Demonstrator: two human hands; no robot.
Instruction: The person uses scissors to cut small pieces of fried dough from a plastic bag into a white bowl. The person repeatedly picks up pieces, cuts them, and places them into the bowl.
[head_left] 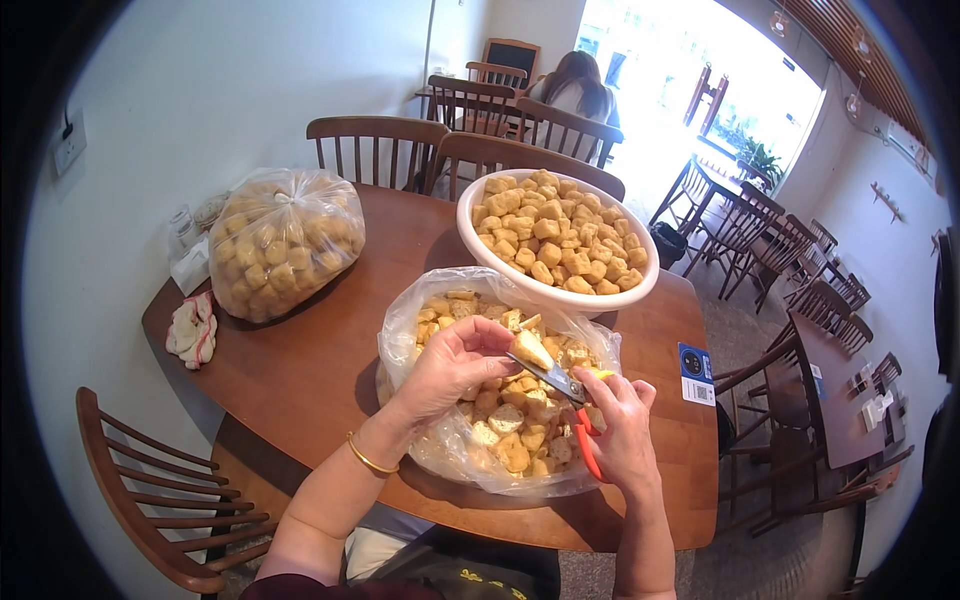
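My left hand (455, 362) pinches a golden fried tofu puff (531, 349) above an open clear plastic bag (398, 325). My right hand (622, 432) grips scissors (546, 374) with dark blades and red-orange handles, their blades up against that puff. Under both hands, the bag is filled with cut tofu puffs (510, 452), many showing pale, spongy insides. Just behind it stands a white basin (590, 301) heaped with whole-looking tofu puffs (550, 228). A knotted clear bag (287, 245) packed with more puffs sits at the table's far left.
The wooden table (290, 390) carries a white cloth glove (191, 330) on its left edge and a blue-and-white card (697, 373) at right. Wooden chairs (165, 500) surround it. A person (577, 92) sits in the background. More tables (850, 385) line the right side.
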